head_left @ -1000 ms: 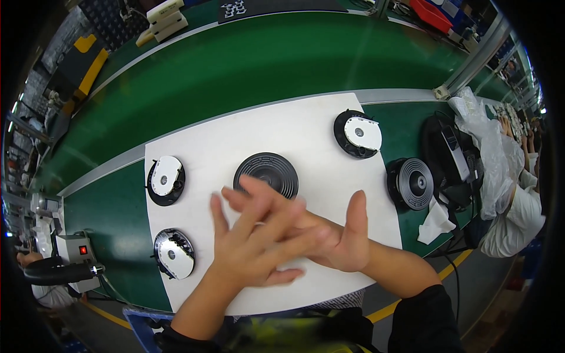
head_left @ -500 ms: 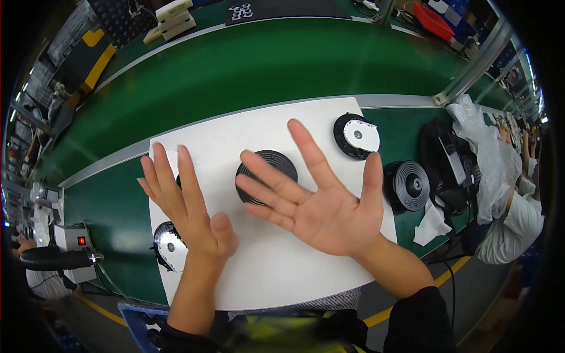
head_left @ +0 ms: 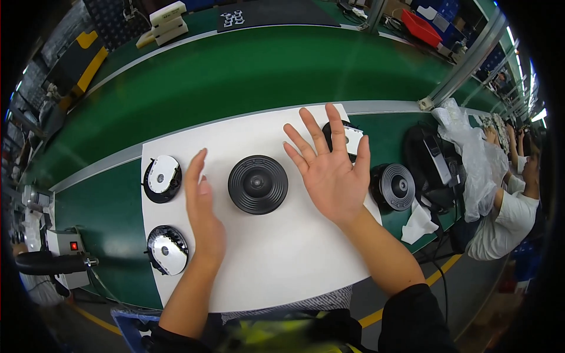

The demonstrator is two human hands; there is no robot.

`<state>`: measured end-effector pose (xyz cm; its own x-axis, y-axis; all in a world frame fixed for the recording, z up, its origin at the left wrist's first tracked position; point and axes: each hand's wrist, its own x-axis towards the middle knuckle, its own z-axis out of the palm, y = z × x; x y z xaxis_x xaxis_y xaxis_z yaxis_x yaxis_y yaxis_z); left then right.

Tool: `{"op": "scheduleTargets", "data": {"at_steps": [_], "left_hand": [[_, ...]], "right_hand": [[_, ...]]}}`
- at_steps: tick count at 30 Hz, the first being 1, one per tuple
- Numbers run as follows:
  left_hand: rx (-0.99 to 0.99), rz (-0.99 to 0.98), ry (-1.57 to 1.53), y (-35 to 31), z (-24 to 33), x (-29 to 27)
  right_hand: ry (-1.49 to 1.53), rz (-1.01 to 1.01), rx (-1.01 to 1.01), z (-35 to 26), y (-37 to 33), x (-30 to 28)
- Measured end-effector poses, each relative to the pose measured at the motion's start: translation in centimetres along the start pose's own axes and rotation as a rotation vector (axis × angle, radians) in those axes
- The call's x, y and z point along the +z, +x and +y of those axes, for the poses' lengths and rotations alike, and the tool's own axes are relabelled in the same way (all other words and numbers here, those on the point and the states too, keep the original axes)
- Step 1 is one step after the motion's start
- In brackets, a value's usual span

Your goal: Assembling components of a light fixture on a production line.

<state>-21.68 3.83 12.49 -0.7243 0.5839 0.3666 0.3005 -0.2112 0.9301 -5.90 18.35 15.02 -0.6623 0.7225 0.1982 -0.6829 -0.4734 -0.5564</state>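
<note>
A round black disc with concentric rings (head_left: pixel 258 185) lies on the white board (head_left: pixel 282 259), between my hands. To its left my left hand (head_left: pixel 203 215) is held edge-on above the board, fingers stretched and nothing in it. My right hand (head_left: pixel 335 170) is raised on the other side, palm showing and fingers spread, also bare. Behind its fingers a black-and-white round unit (head_left: pixel 354 140) is partly hidden. Two similar round units, an upper one (head_left: pixel 162 178) and a lower one (head_left: pixel 168 250), rest at the board's left edge. Neither hand touches any of them.
Right of the board stand a ringed black round part (head_left: pixel 395 187), a white cloth (head_left: pixel 419 223), a black bag (head_left: pixel 432 165) and clear plastic (head_left: pixel 471 153). A grey box with a red switch (head_left: pixel 69 246) and a black-handled tool (head_left: pixel 53 263) sit left. Another person (head_left: pixel 506 217) is at far right.
My hands have drawn apart from over the disc, which now shows whole. The left hand has turned edge-on; the right has swung more upright. The upper left unit has come into sight.
</note>
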Motion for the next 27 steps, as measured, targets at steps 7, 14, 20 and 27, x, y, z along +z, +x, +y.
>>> {"op": "scheduleTargets", "data": {"at_steps": [7, 14, 20, 27], "left_hand": [[-0.048, -0.314, 0.208, 0.1, -0.7, 0.1], [0.155, -0.433, 0.423, 0.5, 0.3, -0.1], [0.178, -0.458, 0.484, 0.3, 0.3, 0.2], [0.199, -0.479, 0.528, 0.0, 0.7, 0.3]], "right_hand": [[-0.200, 0.078, 0.077, 1.5, 0.9, -2.2], [-0.477, 0.107, 0.140, 2.5, 1.2, -2.8], [-0.901, -0.028, 0.048, 3.5, 0.0, -2.4], [-1.300, -0.177, -0.078, 3.3, -0.5, -1.5]]}}
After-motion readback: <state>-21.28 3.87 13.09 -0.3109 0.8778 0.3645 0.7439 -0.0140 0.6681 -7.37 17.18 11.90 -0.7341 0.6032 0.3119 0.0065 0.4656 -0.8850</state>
